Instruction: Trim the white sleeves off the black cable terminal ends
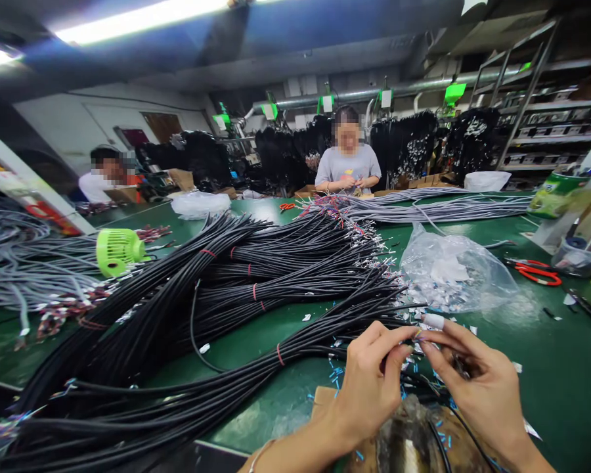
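Note:
My left hand [374,374] is closed, thumb and forefinger pinched on what looks like a tiny coloured wire end. Opposite it, fingertips almost touching, my right hand [482,378] pinches at the same spot; one of its fingertips has a white wrap. Something dark, partly hidden, sits under the curled right fingers. Beneath my hands, a black cable [465,430] runs toward the table's front edge, beside a dark, worn block [404,433] on brown cardboard. Bundles of black cables [236,348], tied with red bands, lie to the left, their stripped ends pointing toward my hands.
Blue clippings [440,437] and white scraps litter the green table [270,407]. A clear plastic bag [458,269] holds white bits. Red-handled scissors [536,271] lie right. A green fan [119,251] and grey cables [448,209] lie farther off. One person [349,161] works opposite, another [103,177] at left.

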Demonstrator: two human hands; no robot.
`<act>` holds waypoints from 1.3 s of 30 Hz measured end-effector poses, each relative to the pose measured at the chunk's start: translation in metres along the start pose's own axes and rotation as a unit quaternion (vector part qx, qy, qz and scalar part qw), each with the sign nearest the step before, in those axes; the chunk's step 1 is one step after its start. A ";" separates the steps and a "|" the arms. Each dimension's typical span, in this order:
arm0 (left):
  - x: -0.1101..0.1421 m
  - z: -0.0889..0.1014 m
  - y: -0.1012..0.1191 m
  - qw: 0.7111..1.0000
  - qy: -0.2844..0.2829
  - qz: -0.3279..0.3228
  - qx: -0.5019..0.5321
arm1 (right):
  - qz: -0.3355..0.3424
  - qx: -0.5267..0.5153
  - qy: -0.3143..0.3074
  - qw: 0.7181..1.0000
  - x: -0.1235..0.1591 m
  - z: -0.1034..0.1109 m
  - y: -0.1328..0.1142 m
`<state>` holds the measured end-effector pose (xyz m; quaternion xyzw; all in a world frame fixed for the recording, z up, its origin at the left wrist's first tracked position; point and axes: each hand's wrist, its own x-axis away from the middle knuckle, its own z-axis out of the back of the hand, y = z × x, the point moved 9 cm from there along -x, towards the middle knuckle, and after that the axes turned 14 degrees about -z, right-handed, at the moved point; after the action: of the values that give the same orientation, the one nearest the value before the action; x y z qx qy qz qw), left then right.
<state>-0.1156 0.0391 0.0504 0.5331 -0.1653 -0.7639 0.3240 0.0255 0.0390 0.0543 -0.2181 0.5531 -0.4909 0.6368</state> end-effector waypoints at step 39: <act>-0.017 -0.036 -0.034 0.963 -0.152 -0.050 -0.217 | 0.039 0.241 -0.051 0.968 -0.068 0.001 0.024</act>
<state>-0.0894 0.0792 0.0288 0.3353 -0.0159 -0.8687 0.3642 0.0424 0.1077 0.0684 -0.0615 0.3932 -0.5726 0.7168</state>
